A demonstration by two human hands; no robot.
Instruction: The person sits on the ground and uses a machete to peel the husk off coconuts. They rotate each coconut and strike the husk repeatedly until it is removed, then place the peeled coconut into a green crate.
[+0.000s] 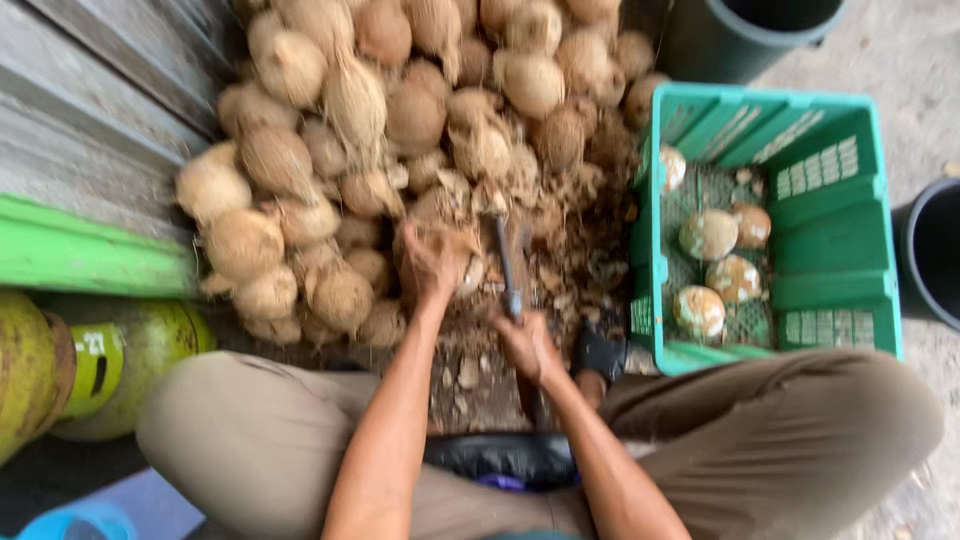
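coconuts everywhere, and the action is right in the middle of the head view: the left hand (pixel 432 262) is clamped down on a husked coconut (pixel 452 262), fingers wrapped over its fibrous top, grip closed on it, pinning it at the foot of the big coconut pile (pixel 400 110). the right hand (pixel 527 345) is fisted tight round the handle of a machete (pixel 508 270), grip fully closed, the dark blade running up and away from the hand with its far end just beside the held coconut, right of it; whether metal touches shell is blurred out. under both hands, the ground (pixel 560 265) is littered with brown husk scraps and shell chips. off to the right stands a green plastic crate (pixel 835 230), and inside it lie several pale, scraped coconuts (pixel 709 234) on the mesh floor, well apart from the blade. the person sits low, knees in tan trousers (pixel 790 430) splayed either side of the forearms. far left, a yellow-green gas cylinder (pixel 150 350) sits by a green painted ledge (pixel 90 250) and a grey wooden wall (pixel 90 100). top right, a dark bucket (pixel 740 40); another dark bin (pixel 935 250) peeks in at the right edge.
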